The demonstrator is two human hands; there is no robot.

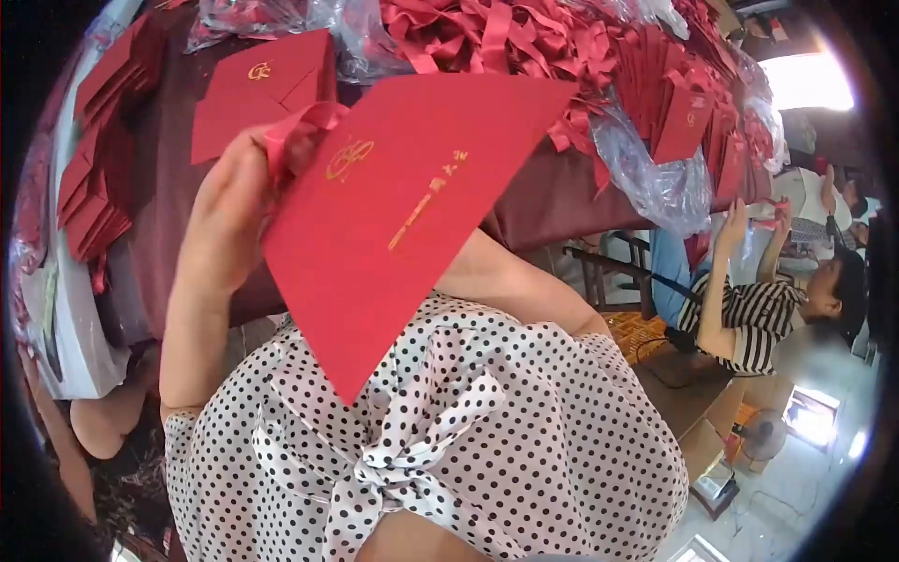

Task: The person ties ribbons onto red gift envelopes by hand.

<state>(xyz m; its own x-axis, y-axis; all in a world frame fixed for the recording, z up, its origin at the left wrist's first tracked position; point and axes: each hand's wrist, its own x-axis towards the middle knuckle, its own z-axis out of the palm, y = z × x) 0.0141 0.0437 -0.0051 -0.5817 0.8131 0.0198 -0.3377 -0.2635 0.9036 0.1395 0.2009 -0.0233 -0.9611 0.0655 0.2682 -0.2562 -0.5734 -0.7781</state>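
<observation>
A flat red paper gift bag [412, 178] with gold lettering and a gold emblem is tilted in front of my chest. At its left edge, my left hand [239, 197] has its fingers closed around a loop of red ribbon [304, 122], close against the bag. Whether the ribbon is fastened to this bag cannot be made out. My right forearm [510, 276] passes behind the bag, which hides my right hand and its fingers. Beyond my left hand, more red gift bags [267, 89] lie flat on the table.
Loose red ribbons [506, 37] are heaped on the dark red tabletop [552, 192]. Clear plastic wrapping [655, 178] hangs at the table's edge by stacked bags [688, 112]. More folded bags [98, 192] line the left. At right sits a person in a striped shirt [758, 323], hands raised.
</observation>
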